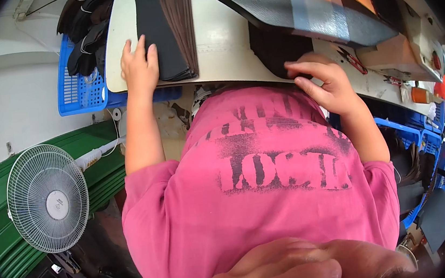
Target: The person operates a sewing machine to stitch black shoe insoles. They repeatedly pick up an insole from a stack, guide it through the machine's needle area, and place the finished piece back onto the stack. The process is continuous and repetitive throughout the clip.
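My left hand is open at the left edge of the pale table, its fingers spread. The thumb is beside a stack of long, flat dark pieces, black on top with brown edges fanned to the right; I cannot tell if it touches them. At the table's front edge my right hand is bent, with thumb and forefinger apart. Its fingertips are at the lower edge of a dark brown flat piece, which lies partly hidden under a grey machine.
A blue basket with bundled dark pieces stands left of the table. Below it is a white fan by green slats. Red-handled scissors lie right of my right hand. More blue baskets stand at the right.
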Demonstrator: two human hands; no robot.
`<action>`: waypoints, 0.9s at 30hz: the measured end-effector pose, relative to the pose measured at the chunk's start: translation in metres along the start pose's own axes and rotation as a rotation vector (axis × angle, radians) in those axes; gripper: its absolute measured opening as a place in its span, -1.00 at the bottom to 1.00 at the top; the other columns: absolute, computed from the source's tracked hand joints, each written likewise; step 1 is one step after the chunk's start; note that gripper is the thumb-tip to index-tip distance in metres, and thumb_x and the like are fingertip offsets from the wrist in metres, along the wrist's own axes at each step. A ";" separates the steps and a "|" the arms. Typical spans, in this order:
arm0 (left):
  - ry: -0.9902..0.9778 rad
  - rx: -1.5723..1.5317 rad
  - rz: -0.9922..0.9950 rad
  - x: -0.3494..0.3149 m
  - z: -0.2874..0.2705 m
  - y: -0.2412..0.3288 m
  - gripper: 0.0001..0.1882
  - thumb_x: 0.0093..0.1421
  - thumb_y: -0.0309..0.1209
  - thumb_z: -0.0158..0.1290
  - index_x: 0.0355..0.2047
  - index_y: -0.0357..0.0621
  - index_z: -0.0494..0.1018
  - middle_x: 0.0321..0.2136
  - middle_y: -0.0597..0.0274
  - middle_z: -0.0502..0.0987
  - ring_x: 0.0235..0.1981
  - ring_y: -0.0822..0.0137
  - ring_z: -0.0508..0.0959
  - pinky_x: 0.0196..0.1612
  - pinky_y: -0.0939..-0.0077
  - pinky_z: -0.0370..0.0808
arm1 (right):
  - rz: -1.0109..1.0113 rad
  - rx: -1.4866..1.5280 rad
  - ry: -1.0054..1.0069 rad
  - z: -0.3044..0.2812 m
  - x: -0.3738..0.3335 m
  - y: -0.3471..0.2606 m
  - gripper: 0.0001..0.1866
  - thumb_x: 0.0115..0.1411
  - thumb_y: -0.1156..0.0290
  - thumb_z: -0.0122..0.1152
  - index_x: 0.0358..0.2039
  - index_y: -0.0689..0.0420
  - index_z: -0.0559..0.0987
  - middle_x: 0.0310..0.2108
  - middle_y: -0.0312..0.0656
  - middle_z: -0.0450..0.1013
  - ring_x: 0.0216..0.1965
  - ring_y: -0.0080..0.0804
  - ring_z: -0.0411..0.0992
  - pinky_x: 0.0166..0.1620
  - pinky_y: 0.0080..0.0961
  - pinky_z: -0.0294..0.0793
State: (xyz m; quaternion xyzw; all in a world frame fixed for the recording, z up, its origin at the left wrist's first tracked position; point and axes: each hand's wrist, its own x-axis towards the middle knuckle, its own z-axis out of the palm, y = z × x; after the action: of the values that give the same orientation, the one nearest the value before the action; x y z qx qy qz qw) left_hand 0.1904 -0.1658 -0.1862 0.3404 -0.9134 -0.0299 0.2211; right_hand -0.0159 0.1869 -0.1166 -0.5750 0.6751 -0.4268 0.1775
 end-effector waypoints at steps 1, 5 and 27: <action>0.072 -0.044 0.053 -0.011 -0.009 0.009 -0.59 0.23 -0.16 -0.03 0.05 -0.01 0.44 0.13 -0.13 0.29 0.14 -0.14 0.29 0.15 0.05 0.23 | -0.144 -0.235 0.119 -0.002 -0.007 0.011 -0.69 -0.01 0.46 0.28 -0.19 0.22 0.60 -0.24 -0.07 0.53 -0.18 -0.10 0.47 -0.09 -0.33 0.45; 0.206 -0.240 0.412 -0.028 -0.031 0.075 -0.70 0.10 -0.40 0.11 -0.12 -0.14 0.52 -0.03 -0.02 0.44 0.03 -0.06 0.40 0.09 0.13 0.30 | -0.129 -0.526 0.150 -0.003 -0.023 0.039 -0.66 -0.08 0.40 0.34 -0.23 0.21 0.60 -0.16 -0.11 0.53 -0.10 -0.09 0.45 -0.05 -0.28 0.45; -0.394 -0.347 0.955 -0.006 -0.012 0.227 -0.79 0.05 -0.36 0.16 -0.30 -0.14 0.57 -0.26 0.18 0.59 -0.23 0.14 0.57 -0.18 0.34 0.52 | -0.025 -0.434 -0.041 -0.022 -0.003 0.056 -0.83 -0.04 0.39 0.25 -0.41 0.17 0.63 -0.31 -0.19 0.50 -0.25 -0.16 0.47 -0.17 -0.34 0.47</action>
State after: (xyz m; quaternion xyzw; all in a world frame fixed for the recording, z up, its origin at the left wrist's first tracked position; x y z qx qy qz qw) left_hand 0.0612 0.0131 -0.1310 -0.1658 -0.9722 -0.1400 0.0875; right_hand -0.0660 0.1966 -0.1483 -0.6165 0.7404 -0.2616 0.0581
